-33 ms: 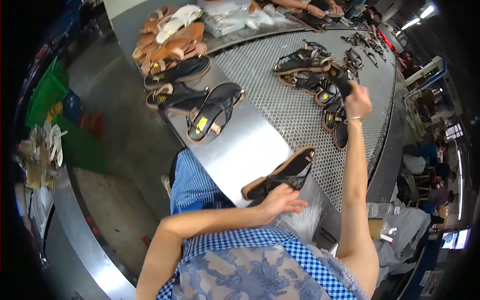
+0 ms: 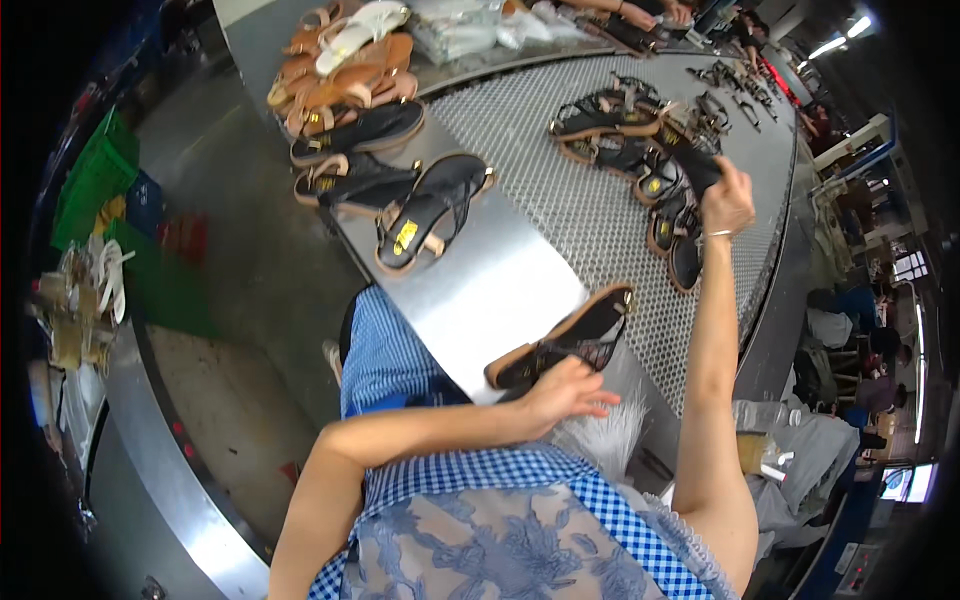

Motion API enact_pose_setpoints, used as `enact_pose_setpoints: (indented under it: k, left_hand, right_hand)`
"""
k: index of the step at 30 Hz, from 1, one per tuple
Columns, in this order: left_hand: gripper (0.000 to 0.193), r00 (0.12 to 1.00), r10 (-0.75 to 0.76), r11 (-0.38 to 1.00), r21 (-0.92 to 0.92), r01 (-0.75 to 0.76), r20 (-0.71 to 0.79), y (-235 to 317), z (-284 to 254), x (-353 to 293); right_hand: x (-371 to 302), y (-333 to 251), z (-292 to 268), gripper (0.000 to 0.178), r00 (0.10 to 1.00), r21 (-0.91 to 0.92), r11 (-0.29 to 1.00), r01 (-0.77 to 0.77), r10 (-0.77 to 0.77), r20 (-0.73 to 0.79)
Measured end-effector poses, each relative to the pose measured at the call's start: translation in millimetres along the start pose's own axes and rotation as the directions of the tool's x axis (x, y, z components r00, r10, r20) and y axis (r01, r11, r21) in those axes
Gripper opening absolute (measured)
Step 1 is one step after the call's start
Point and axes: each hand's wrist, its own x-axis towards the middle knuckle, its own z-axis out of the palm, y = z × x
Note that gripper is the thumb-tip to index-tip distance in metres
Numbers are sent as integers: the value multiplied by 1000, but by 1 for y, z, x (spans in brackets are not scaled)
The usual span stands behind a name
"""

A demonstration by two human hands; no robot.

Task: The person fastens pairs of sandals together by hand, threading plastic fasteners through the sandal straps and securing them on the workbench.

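Note:
My right hand (image 2: 728,203) reaches out over the mesh belt, its fingers closed on the toe end of a black sandal (image 2: 688,150) with a yellow mark on its insole. Just left of it, several more black sandals (image 2: 612,112) lie in a curved cluster on the mesh. Close to my body, a black sandal (image 2: 590,318) with a tan sole edge rests at the end of the metal shelf. My left hand (image 2: 570,393) is beside its near edge, fingers spread; whether they touch it I cannot tell.
Left along the shiny metal shelf (image 2: 500,285) stand black sandals (image 2: 425,220), with a pile of tan sandals (image 2: 365,70) beyond them. The mesh belt (image 2: 530,165) runs away from me. White bristles (image 2: 605,430) lie near my left hand. At the far end are another person's hands (image 2: 655,14).
My right hand has shifted slightly to the right with the black sandal. My left hand stays by the near sandal, almost unmoved.

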Motion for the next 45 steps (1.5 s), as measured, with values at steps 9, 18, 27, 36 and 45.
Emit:
enact_pose_setpoints:
  k: [9,18,27,36,45]
  left_hand:
    - [35,991,120,944,-303,-132,-58,2,19,1]
    - [44,504,864,388,662,-641,-19,78,-16,-63]
    - [24,407,897,3,917,-400,174,77,-40,-37]
    - [11,315,906,-166,922,-350,283,74,-46,-51]
    - [4,451,835,-201,938,-281,314,53,-59,-85]
  right_hand:
    - [-20,-111,-45,29,870,774,541,328,-492,-25]
    - [-63,-150,-98,21,518,776,339,-531,-595,614]
    - [-98,-164,-141,15,536,736,496,-462,-505,677]
    - [-108,-174,-145,16,423,757,581,-299,-630,651]
    - [-94,-113,-137,12,460,621,437,-651,-423,781]
